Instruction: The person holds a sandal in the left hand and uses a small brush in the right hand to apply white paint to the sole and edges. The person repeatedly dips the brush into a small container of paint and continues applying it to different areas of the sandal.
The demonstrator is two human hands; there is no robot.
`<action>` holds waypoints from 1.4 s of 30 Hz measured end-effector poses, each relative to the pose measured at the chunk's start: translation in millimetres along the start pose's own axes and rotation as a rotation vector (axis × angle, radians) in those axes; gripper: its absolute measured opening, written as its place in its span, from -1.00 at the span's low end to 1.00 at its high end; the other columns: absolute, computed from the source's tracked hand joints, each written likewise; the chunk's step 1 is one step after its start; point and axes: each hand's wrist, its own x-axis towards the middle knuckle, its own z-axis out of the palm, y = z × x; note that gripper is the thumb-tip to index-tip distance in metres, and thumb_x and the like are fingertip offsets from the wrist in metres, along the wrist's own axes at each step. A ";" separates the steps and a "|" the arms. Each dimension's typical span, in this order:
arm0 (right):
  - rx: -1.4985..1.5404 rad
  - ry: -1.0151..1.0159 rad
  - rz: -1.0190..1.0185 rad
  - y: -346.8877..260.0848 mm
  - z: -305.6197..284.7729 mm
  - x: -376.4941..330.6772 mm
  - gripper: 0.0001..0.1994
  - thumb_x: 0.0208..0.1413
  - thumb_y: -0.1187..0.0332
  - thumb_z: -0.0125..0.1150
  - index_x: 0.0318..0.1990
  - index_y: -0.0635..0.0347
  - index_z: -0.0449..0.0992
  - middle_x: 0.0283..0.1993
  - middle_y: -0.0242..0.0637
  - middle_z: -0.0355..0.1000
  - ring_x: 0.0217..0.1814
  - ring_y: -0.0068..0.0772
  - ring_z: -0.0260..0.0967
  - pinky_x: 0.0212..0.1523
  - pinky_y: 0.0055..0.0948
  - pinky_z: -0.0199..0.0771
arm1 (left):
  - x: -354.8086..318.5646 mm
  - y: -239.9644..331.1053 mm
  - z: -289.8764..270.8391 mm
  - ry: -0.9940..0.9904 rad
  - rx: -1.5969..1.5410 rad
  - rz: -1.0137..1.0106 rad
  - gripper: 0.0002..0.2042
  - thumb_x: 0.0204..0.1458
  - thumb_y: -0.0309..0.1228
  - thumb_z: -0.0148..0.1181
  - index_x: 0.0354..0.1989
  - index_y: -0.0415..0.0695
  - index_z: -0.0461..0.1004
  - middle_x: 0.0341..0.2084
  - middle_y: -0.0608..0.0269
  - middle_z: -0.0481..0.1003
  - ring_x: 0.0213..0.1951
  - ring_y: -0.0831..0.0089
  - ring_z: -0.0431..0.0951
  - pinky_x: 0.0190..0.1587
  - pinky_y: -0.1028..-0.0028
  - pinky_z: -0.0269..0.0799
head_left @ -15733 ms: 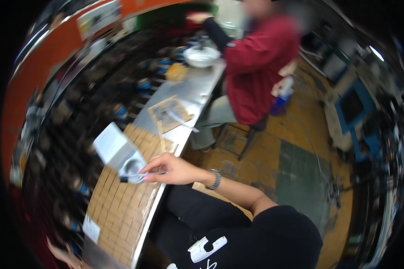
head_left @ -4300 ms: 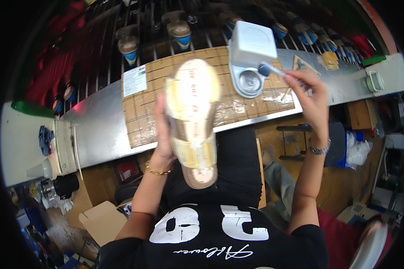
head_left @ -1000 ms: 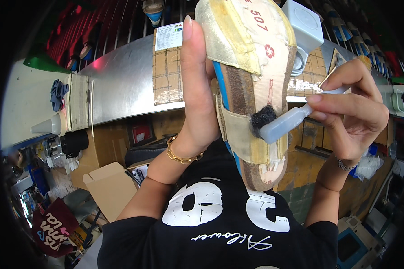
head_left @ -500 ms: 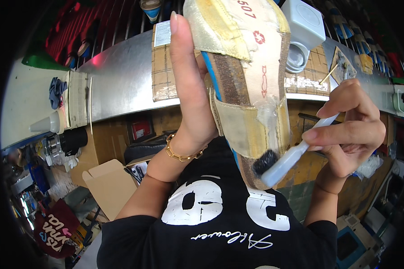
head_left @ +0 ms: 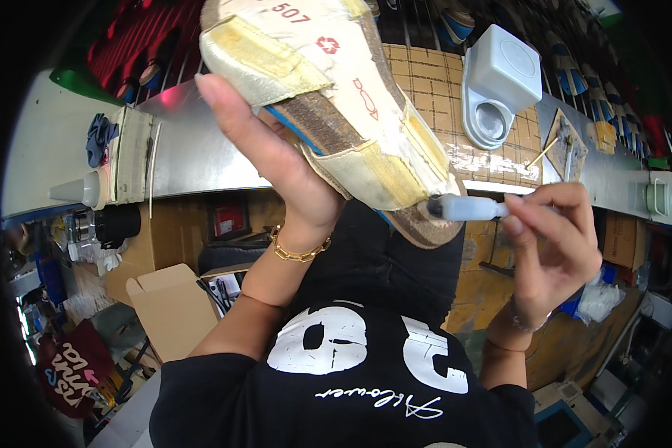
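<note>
Head view, and the sandal (head_left: 340,123) is tilted across the air above the bench edge: cream base with red print, rough brown sides, a sliver of blue, and two pale straps folded over, their flaps stained yellow. Left hand (head_left: 276,157) has it from the left side, thumb stretched along the edge, fingers mostly hidden behind. Over on the right, the right hand (head_left: 556,235) pinches a translucent brush (head_left: 467,208) between thumb and fingers, dark bristles right at the sandal's lower, narrower end!
</note>
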 end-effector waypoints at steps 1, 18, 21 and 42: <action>-0.062 0.015 -0.045 -2.4 2.4 -4.1 -0.71 -0.36 0.54 0.50 -0.34 0.07 0.76 -0.39 -0.37 0.43 -0.38 -0.52 0.30 -0.39 -0.58 0.19 | 2.8 -3.8 -4.7 -0.021 0.046 0.171 -0.28 0.34 0.20 -0.55 0.42 -0.16 0.01 0.32 0.14 0.21 0.28 0.40 0.31 0.35 0.34 0.22; 0.034 0.064 -0.085 -3.9 3.6 5.9 -0.63 -0.50 0.49 0.48 -0.36 -0.12 0.78 -0.40 -0.42 0.44 -0.40 -0.55 0.32 -0.33 -0.51 0.17 | -0.2 15.1 16.2 0.071 -0.016 0.030 -0.29 0.34 0.19 -0.51 0.44 -0.13 0.00 0.37 0.12 0.15 0.34 0.33 0.25 0.40 0.28 0.18; 0.065 -0.105 -0.134 2.4 -0.7 8.5 -0.64 -0.46 0.54 0.47 -0.36 -0.05 0.78 -0.37 -0.39 0.44 -0.42 -0.55 0.31 -0.40 -0.58 0.19 | 4.1 -2.1 8.7 0.030 0.162 0.097 -0.35 0.38 0.11 -0.49 0.43 -0.14 0.00 0.33 0.10 0.20 0.28 0.34 0.32 0.36 0.29 0.24; 0.322 -0.263 -0.149 14.5 -7.1 15.3 -0.75 -0.48 0.46 0.44 -0.46 0.05 0.76 -0.42 -0.33 0.41 -0.36 -0.45 0.30 -0.35 -0.52 0.16 | 15.8 -4.7 19.5 -0.452 -0.169 -0.602 -0.22 0.24 0.30 -0.34 0.29 -0.18 0.26 0.07 0.09 0.50 -0.01 0.43 0.61 0.04 0.42 0.58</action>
